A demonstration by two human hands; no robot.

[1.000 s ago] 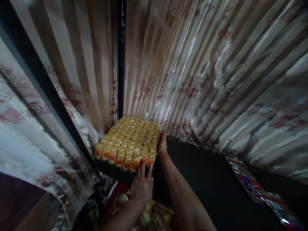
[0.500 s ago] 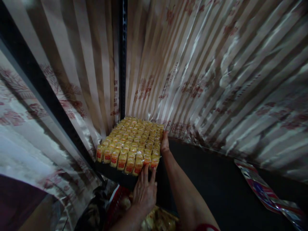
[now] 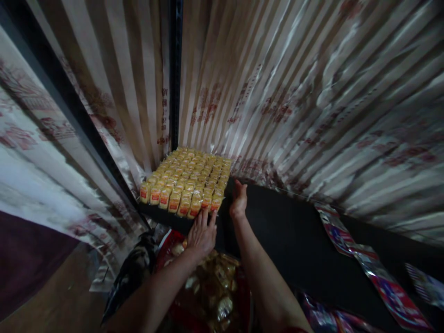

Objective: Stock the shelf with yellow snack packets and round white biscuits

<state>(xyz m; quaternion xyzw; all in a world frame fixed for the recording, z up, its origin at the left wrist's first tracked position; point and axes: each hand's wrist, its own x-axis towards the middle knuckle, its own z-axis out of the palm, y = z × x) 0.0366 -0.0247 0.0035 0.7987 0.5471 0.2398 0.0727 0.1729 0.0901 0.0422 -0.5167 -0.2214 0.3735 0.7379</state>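
Rows of small yellow wrapped snack packs point(image 3: 189, 180) with red labels form a tight block on the black shelf point(image 3: 277, 222), in its corner. The fingers of my left hand point(image 3: 203, 233) lie stretched against the front of the packs, near the block's right front corner. Just off the block's right side is my right hand point(image 3: 239, 200), apart from the packs, fingers raised and nothing seen in it. Below my forearms a red container point(image 3: 171, 238) holds several loose gold-wrapped pieces point(image 3: 222, 277).
Pleated printed curtain sheets point(image 3: 277, 92) hang behind and to the left, with a dark metal post point(image 3: 175, 78) at the corner. Flat red and purple packets point(image 3: 385, 282) lie along the shelf's right part. Patterned dark cloth point(image 3: 133, 268) is at lower left.
My right hand has come away from the right side of the block. My left hand still touches the front. The view has tilted down, showing more of the container and the packets.
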